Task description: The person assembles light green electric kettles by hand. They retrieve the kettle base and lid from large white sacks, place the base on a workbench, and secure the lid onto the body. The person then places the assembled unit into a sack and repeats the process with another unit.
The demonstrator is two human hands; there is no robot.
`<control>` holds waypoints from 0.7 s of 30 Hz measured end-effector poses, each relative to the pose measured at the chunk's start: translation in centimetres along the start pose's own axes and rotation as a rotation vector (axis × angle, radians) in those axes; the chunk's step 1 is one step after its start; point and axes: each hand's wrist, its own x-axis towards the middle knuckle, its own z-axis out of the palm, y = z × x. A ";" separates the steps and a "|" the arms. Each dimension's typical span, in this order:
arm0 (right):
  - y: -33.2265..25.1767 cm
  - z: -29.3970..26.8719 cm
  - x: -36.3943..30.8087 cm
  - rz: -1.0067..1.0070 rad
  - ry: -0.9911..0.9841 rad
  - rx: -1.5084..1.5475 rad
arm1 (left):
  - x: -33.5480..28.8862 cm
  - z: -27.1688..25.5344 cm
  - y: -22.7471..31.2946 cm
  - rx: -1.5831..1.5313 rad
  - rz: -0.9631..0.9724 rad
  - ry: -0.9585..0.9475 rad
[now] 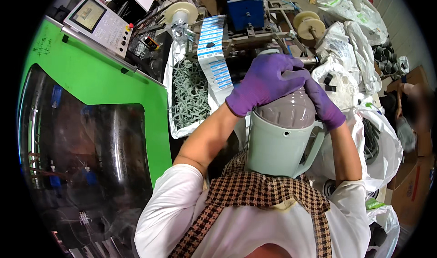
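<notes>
- Fingers (287,63) of your left hand (267,81), purple-gloved, are bent and close together over the far end of the grey ribbed piece (287,108); whether they grip or only press, you cannot tell from here
- Your right hand (325,104), gloved alike, curves round the right side of that piece; its fingertips are partly hidden by the left, so their closure cannot be told
- Pale green jug (271,144) is before your chest, near the checked apron (250,187); its handle (314,151) is on the right, the grey piece rising from its far end
- Left of the jug stands a white bag of small grey-green parts (190,91); farther left is the green machine (98,82); white sacks (350,53) lie right
</notes>
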 end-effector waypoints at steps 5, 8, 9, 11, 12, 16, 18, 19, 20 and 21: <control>6.2 0.5 4.6 0.187 -0.117 0.666 | -1.7 -2.4 -3.7 -0.251 -0.029 0.001; 10.3 3.2 5.2 0.017 -0.035 0.212 | -2.5 -3.9 -3.1 -0.411 -0.202 -0.125; 9.1 3.7 6.1 0.023 -0.081 0.126 | -2.5 -4.1 -4.5 -0.383 -0.134 -0.085; 7.3 4.6 7.0 0.039 -0.152 -0.046 | -2.6 -3.8 -6.4 -0.330 0.006 -0.025; 7.5 5.3 7.8 0.028 -0.165 0.030 | -2.9 -4.9 -6.4 -0.442 -0.444 -0.284; 13.9 7.8 10.6 -0.019 -0.060 0.241 | -0.3 -8.7 -12.8 -0.260 -0.149 -0.636; 16.4 9.7 11.7 0.081 0.051 0.328 | 0.9 -10.5 -15.0 -0.223 -0.256 -0.962; 18.4 9.7 11.4 0.099 0.007 0.149 | 0.1 -11.2 -16.2 -0.215 -0.416 -0.980; 21.1 8.8 10.4 0.118 -0.027 -0.039 | -0.7 -12.7 -16.0 -0.195 -0.473 -0.955; 23.7 8.0 9.4 0.131 -0.069 -0.224 | -1.6 -14.2 -15.7 -0.172 -0.536 -0.925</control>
